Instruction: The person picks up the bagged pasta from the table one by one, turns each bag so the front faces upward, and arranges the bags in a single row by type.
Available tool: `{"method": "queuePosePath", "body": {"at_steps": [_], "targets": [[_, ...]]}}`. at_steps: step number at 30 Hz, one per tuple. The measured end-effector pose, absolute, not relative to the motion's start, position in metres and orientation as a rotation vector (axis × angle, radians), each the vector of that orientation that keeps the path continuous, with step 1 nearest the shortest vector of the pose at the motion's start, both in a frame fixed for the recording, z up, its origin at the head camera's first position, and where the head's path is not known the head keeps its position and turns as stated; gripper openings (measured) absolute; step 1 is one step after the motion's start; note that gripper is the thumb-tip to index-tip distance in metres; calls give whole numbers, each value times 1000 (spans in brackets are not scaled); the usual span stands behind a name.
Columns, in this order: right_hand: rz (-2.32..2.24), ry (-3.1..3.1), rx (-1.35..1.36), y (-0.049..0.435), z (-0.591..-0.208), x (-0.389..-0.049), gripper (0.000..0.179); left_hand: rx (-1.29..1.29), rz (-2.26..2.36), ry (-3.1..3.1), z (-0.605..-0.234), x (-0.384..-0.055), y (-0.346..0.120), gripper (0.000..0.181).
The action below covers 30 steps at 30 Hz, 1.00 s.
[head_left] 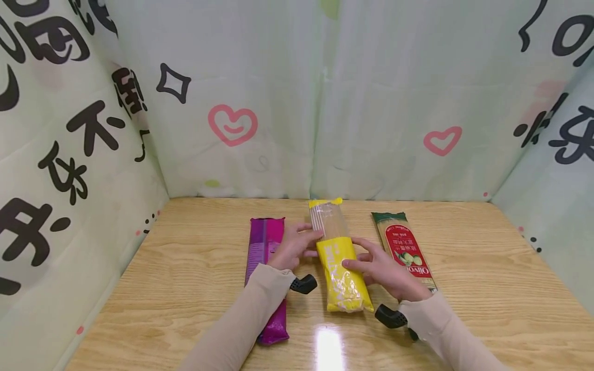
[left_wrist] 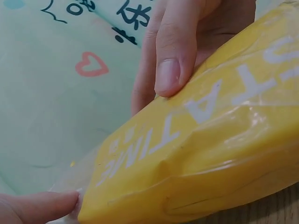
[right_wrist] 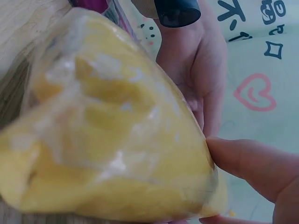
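Head view: we look forward and down, from well back, across the surface (head_left: 195, 288) to the curtain (head_left: 274, 165). Wrist views: we look from close beside the yellow packet (head_left: 344, 273) — the left towards the plain pink heart (head_left: 439, 153), the right towards the smiling heart (head_left: 233, 129), both frames tilted. All three views share packet and curtain.

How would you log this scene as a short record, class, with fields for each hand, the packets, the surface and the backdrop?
Left hand: holds the yellow packet at its left edge
Right hand: holds the same packet at its right edge, thumb on the yellow face
Upper part of held packet: clear, yellow at the end
Packet to the left: purple packet, partly covered by the left sleeve
Packet to the right: red-labelled packet
Surface: wooden table
Backdrop: pale printed cloth
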State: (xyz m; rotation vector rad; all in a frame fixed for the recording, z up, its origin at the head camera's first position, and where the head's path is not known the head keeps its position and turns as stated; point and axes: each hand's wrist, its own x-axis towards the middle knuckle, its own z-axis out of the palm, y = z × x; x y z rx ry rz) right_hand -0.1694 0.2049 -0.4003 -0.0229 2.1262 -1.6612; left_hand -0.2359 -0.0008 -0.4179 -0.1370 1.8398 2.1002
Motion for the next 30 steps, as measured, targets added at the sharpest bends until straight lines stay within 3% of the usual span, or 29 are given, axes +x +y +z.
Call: {"method": "queuePosePath", "body": {"at_steps": [30], "targets": [[-1333,2442,-48,211,-398,-160,66,-126,1963,1877,-433,-234,10,46]]}}
